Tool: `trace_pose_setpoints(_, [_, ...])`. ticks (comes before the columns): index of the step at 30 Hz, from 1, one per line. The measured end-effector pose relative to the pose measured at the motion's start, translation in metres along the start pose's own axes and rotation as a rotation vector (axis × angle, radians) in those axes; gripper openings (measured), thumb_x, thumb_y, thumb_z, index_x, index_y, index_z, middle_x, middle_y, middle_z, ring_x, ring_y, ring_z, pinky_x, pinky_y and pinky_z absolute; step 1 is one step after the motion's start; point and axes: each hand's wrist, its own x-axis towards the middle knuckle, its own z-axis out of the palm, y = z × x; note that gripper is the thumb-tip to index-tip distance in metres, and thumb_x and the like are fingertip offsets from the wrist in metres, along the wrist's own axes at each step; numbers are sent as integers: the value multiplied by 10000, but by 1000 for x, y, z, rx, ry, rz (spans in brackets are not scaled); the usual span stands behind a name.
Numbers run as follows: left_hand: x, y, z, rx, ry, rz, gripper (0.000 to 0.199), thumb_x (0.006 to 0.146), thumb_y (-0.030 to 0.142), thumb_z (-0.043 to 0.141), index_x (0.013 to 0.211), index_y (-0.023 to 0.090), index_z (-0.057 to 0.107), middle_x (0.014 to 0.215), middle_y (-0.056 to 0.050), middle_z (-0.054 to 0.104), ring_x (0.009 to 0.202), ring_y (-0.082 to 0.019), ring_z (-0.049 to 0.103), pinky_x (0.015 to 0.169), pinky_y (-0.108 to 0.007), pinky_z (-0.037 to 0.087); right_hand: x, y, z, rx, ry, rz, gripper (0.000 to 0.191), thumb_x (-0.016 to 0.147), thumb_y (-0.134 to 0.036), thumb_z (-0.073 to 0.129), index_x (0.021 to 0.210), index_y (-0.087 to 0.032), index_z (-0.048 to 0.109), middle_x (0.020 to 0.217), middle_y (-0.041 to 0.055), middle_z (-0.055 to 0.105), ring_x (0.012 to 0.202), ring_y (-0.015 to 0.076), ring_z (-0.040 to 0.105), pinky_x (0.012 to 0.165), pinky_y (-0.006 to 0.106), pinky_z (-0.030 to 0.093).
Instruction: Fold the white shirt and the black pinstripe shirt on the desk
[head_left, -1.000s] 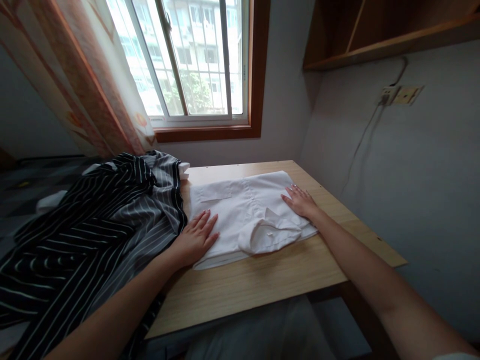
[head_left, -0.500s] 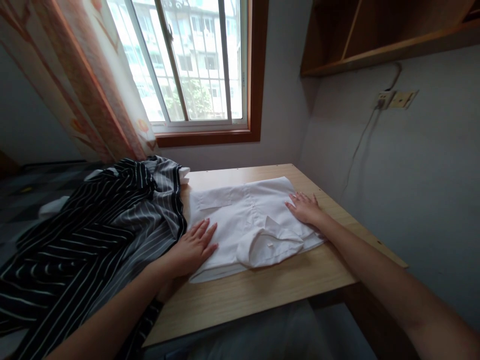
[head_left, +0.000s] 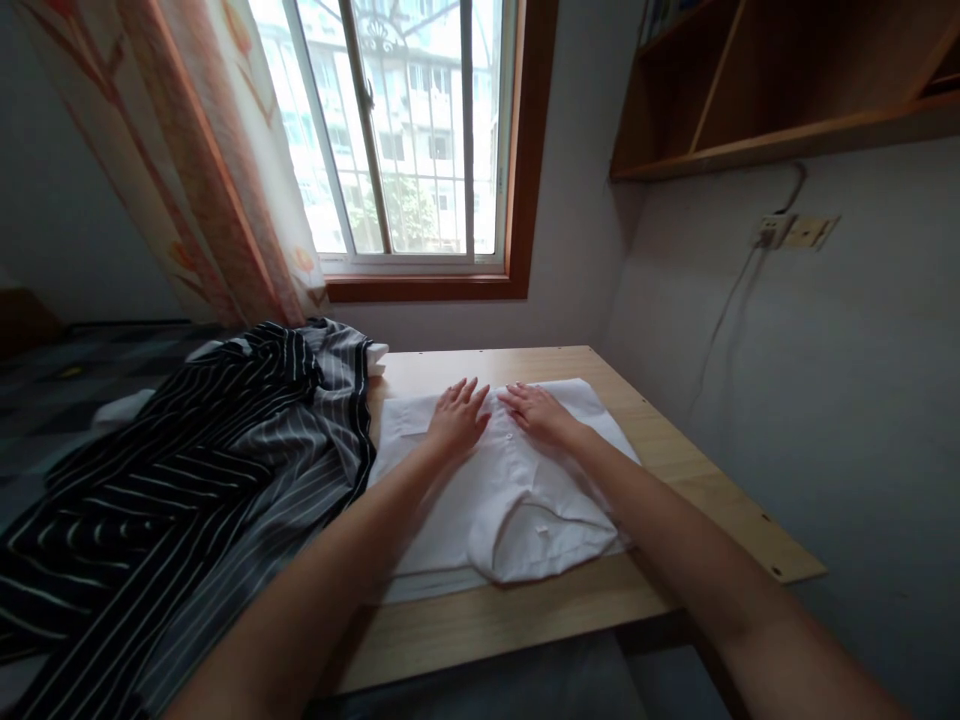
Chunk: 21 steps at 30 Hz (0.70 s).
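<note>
A white button-up shirt [head_left: 442, 510] lies folded into a flat rectangle on the wooden table [head_left: 420, 640], its collar toward me. Flat on its far part rests my left hand [head_left: 459, 420], fingers spread, beside the chest pocket. My right hand [head_left: 541, 412] lies just across the button line from it, palm down with the fingers stretched out. The hands are close together but apart. My forearms cover parts of the shirt's left and right sides.
Black-and-white striped clothing [head_left: 172, 480] is heaped left of the table, against its edge. Beyond it is a dark checked bed cover [head_left: 45, 375]. A window [head_left: 412, 150] with a curtain [head_left: 202, 170] is ahead. A wooden shelf [head_left: 750, 145] hangs at right above a socket [head_left: 776, 230].
Both hands have moved inward and away from me, from the shirt's left and right sides to its far middle. The collar flap looks flatter. The camera view has shifted slightly.
</note>
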Motion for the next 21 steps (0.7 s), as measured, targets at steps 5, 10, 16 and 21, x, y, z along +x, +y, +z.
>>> trace_pose_setpoints(5, [-3,-11,28,-4,-228,-65,609,990,520,301,1518,223,366,1621,-115,237,1505,-285,169,1213,-508,103,5,3,28,66,-24,73,575,1018,-521,276,1532,-272,339,1620,56,256,1498,225,196,1205,482,95])
trace_pose_setpoints(10, [-3,-16,27,-31,-282,-75,637,978,577,273,1525,259,346,1616,-116,244,1504,-311,164,1180,-615,66,3,10,33,84,-44,183,676,982,-642,234,1539,-270,320,1630,72,223,1500,255,178,1193,551,37])
trace_pose_setpoints(16, [-3,-22,22,-31,-282,-148,734,926,690,281,1525,270,349,1618,-98,245,1495,-357,171,1165,-644,71,2,33,31,58,-62,377,699,978,-649,200,1537,-249,329,1627,79,232,1503,263,164,1184,580,53])
trace_pose_setpoints(21, [-6,-37,14,38,-330,-232,750,931,678,251,1540,244,314,1628,-70,221,1502,-318,167,1190,-589,67,-8,68,32,19,-29,526,624,1000,-566,246,1526,-248,355,1623,52,254,1496,226,189,1203,494,98])
